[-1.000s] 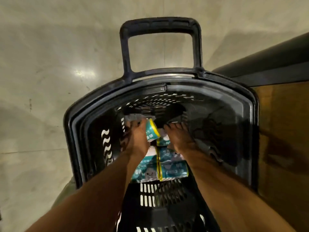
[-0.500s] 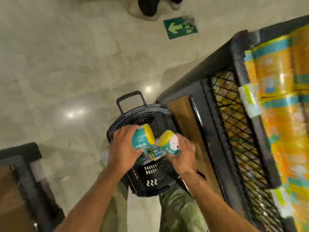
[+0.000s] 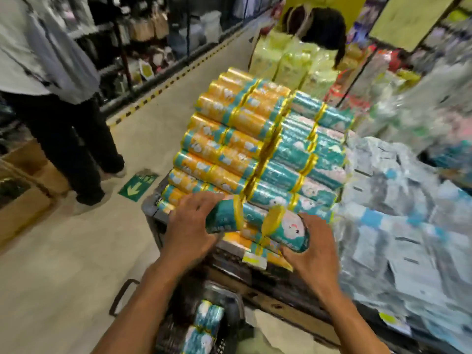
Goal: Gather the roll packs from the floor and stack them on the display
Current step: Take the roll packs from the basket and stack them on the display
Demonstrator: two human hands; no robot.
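Observation:
I hold a teal roll pack with yellow bands (image 3: 258,223) lying sideways at the near edge of the display stack (image 3: 255,144). My left hand (image 3: 194,223) grips its left end and my right hand (image 3: 310,247) cups its right end. The stack holds several rows of orange packs on the left and teal packs on the right, resting in a dark wire display bin (image 3: 155,213). Below, a black basket (image 3: 224,318) on the floor holds more teal roll packs (image 3: 204,325).
A person in dark trousers (image 3: 71,139) stands on the left by shelves. A green arrow sticker (image 3: 136,186) marks the floor. Pale blue and white packs (image 3: 398,226) pile up on the right. Another person (image 3: 321,26) bends behind yellow-green packs at the back.
Both hands lifted the teal roll pack out of the basket and up to the display stack's near edge. The view swung from the floor up to the aisle.

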